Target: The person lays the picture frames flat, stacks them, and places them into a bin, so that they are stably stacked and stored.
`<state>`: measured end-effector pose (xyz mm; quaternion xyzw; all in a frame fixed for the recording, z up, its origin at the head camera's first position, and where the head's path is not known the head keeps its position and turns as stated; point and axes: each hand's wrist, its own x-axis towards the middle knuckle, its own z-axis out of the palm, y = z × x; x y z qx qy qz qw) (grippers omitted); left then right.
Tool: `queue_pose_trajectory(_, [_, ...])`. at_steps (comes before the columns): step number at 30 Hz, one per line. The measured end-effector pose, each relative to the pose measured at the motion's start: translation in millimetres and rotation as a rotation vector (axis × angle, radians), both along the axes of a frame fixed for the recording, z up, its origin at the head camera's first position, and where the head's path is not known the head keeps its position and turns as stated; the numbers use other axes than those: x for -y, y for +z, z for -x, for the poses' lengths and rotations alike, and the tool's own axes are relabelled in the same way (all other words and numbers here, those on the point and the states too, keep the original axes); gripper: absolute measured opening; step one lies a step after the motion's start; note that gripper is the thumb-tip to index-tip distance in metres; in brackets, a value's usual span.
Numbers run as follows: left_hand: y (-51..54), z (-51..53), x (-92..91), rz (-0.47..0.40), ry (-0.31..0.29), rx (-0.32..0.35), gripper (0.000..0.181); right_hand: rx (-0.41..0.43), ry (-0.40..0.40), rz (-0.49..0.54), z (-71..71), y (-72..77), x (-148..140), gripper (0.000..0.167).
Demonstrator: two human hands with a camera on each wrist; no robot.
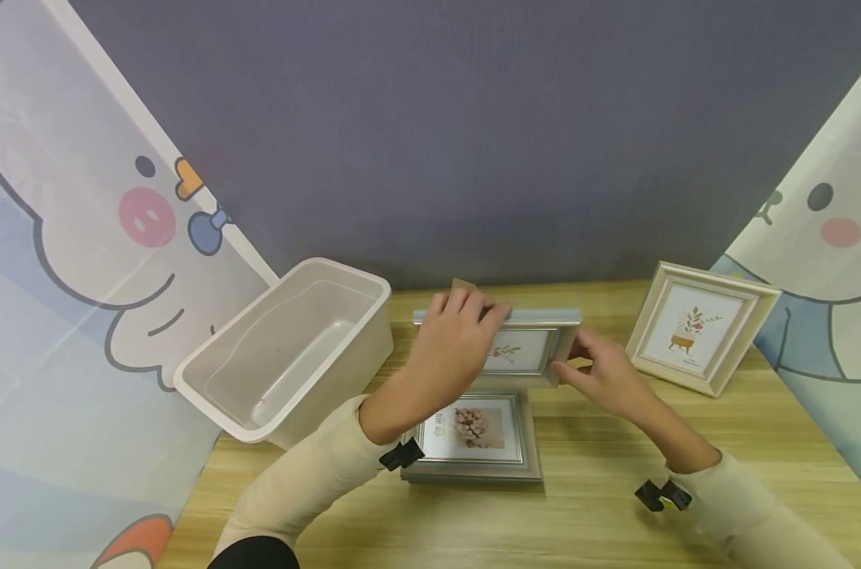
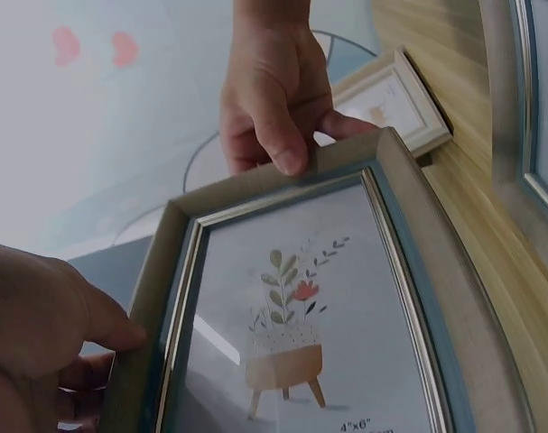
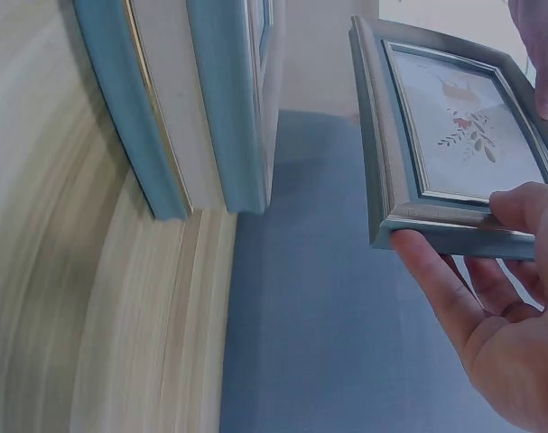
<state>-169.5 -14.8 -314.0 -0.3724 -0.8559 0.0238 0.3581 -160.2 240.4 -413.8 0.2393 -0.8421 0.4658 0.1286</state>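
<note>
Both hands hold a silver-beige photo frame (image 1: 554, 356), tilted up above the table. Its picture shows a red flower and leafy stems in an orange legged planter (image 2: 284, 365). My left hand (image 1: 453, 340) grips one edge, and a small brown piece (image 1: 463, 284) sticks up behind its fingers. On the opposite edge, my right hand (image 1: 604, 375) pinches the frame, thumb on the front and fingers behind, as the right wrist view shows. Beneath it lies another frame (image 1: 533, 442) with a pink flower picture; the right wrist view shows stacked frame edges (image 3: 224, 108).
A cream frame (image 1: 647, 332) with a similar planter picture stands at the right of the wooden table (image 1: 601, 490). At the left is a pale plastic bin (image 1: 359, 348). A dark grey panel (image 1: 473, 142) rises behind, with cartoon-printed sheets (image 1: 67, 332) at the sides.
</note>
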Motion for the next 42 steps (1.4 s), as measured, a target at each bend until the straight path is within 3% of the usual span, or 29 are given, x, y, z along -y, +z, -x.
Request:
queue_pose_trajectory(4, [0.9, -9.0, 5.5, -0.003, 0.004, 0.015, 0.024, 0.004, 0.019, 0.007, -5.5, -0.6, 4, 0.038])
queue_pose_trajectory(7, [3.7, -10.4, 10.6, -0.009, 0.006, 0.086, 0.026, 0.008, 0.024, 0.002, -7.7, -0.6, 5, 0.038])
queue_pose_trajectory(13, [8.8, -7.4, 27.3, -0.033, 0.06, 0.267, 0.027, -0.003, 0.012, 0.001, -10.0, -5.0, 3, 0.027])
queue_pose_trajectory(18, [13.5, -0.1, 47.7, -0.103, 0.063, 0.34, 0.027, 0.002, -0.011, 0.024, -13.8, -6.2, -1, 0.028])
queue_pose_trajectory(22, [18.4, 6.1, 64.6, -0.178, 0.012, 0.437, 0.028, 0.028, 0.004, 0.059, -14.6, -6.1, -4, 0.035])
queue_pose_trajectory(29, [23.6, 13.2, 89.6, -0.329, -0.069, 0.706, 0.033, 0.027, 0.059, 0.093, -13.4, -5.1, -4, 0.043])
queue_pose_trajectory(33, [24.3, 22.3, 99.7, -0.363, -0.166, 0.818, 0.037, 0.027, 0.076, 0.103, -13.0, -5.2, -2, 0.042])
queue_pose_trajectory(38, [21.7, 38.5, 111.0, -0.369, -0.309, 0.985, 0.064, 0.029, 0.109, 0.122, -12.0, -5.2, -3, 0.042])
queue_pose_trajectory(42, [16.5, 48.3, 117.6, -0.389, -0.357, 1.175, 0.093, 0.03, 0.159, 0.129, -9.9, -5.8, -4, 0.043])
